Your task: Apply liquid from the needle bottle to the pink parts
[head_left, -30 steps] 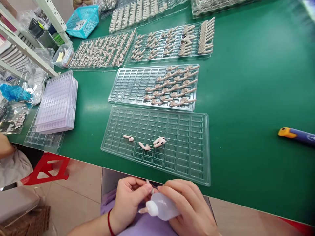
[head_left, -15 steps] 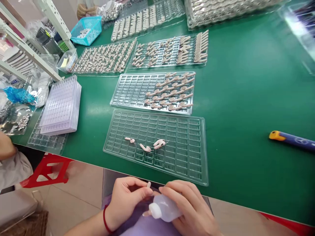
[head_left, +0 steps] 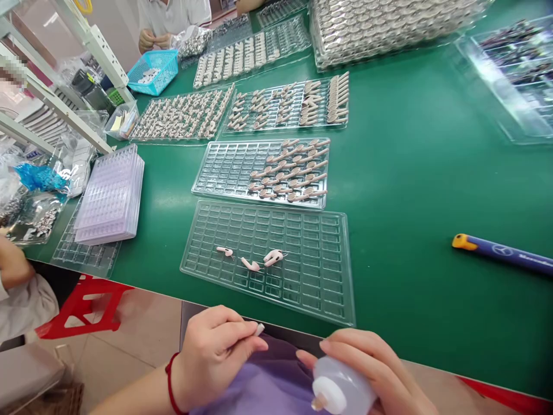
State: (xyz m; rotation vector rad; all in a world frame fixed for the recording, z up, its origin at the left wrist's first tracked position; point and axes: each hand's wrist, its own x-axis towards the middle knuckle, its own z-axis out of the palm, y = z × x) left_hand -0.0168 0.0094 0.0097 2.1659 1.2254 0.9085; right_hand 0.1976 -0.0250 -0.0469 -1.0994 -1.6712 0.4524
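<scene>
While my left hand point(head_left: 218, 351) pinches a small white piece point(head_left: 259, 329), my right hand point(head_left: 380, 369) grips a squeeze bottle point(head_left: 352, 383).
From afar I see them apart, before the desk point(head_left: 410, 190) — a clear tray point(head_left: 319, 259) beyond bears pale earpieces point(head_left: 273, 257).

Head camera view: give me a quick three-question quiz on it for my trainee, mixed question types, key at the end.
1. What holds the white-capped bottle? A) left hand, B) right hand, C) neither
2. True or false: pale earbud-shaped pieces lie on the nearest clear tray.
3. What is pinched in the fingers of the hand without the bottle?
Key: 1. B, the right hand; 2. True; 3. A small pale piece, mostly hidden.
</scene>
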